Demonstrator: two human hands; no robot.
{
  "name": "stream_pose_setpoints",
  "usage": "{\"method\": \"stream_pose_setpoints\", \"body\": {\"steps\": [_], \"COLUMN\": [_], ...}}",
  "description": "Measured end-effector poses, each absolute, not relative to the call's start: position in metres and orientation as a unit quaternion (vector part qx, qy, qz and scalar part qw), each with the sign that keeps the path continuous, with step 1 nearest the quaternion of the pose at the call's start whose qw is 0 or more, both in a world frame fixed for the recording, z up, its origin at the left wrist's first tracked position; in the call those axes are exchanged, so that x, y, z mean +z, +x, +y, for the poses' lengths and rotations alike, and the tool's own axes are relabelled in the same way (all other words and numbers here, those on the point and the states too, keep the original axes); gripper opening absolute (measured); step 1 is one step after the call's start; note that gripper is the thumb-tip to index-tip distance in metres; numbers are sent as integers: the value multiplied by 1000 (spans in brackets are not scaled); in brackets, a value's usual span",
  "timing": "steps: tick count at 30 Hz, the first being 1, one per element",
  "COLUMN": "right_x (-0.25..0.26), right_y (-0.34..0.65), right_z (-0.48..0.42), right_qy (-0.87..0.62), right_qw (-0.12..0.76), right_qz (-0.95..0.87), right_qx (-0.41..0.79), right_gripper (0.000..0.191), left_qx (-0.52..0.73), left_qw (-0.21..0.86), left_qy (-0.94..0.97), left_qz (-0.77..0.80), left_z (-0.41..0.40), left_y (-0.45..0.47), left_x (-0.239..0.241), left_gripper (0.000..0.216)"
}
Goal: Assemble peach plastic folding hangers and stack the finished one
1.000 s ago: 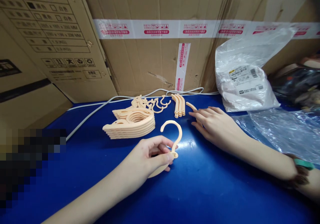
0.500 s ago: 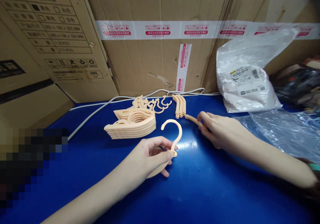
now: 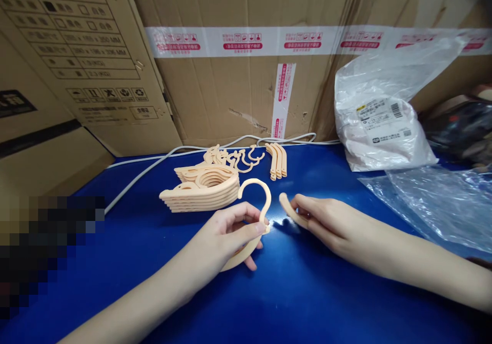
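Note:
My left hand [image 3: 236,236] is closed on a cream plastic hanger piece [image 3: 264,200], whose hook curves upward; its rounded lower part is partly hidden by the palm and fingers. To the right, my right hand [image 3: 325,221] pinches a curved cream hanger arm [image 3: 289,209], one end sticking out toward the hook. The two held pieces are apart. Behind my left hand lies a neat stack of cream hanger bodies [image 3: 203,195]. Farther back are a heap of loose cream hooks [image 3: 234,158] and several curved arms [image 3: 277,160] side by side.
A white cable [image 3: 149,167] runs along the back of the blue table [image 3: 300,303]. Cardboard boxes [image 3: 230,93] rise behind it and at the left. A white plastic bag with a label [image 3: 380,123] stands at the right, with clear plastic film [image 3: 430,205] in front.
My right hand has drawn the curved arm away from the row of arms, toward me. My left hand, still holding the hook piece, has shifted slightly left.

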State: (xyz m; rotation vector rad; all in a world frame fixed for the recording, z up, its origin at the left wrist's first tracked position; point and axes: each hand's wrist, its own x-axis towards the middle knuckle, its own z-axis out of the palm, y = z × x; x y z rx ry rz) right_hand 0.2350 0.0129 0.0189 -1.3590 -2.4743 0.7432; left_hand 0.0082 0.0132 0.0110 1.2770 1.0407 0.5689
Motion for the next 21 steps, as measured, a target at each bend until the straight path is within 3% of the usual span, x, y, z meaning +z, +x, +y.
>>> {"method": "stream_pose_setpoints", "body": {"steps": [6, 10, 21], "right_x": [19, 24, 14], "right_y": [231, 228, 229], "right_z": [9, 7, 4], "right_qy": [-451, -445, -377], "right_qw": [168, 132, 66], "right_qz": [-837, -849, -908], "right_qx": [260, 251, 171], "right_gripper": [23, 32, 19], "left_qx": [245, 247, 260], "left_qw": [643, 644, 672], "left_qy": [563, 564, 527], "left_qz": [459, 455, 450], "left_z": [15, 14, 12], "left_y": [8, 7, 4], "left_x": [8, 8, 14], "left_gripper": [41, 40, 24]}}
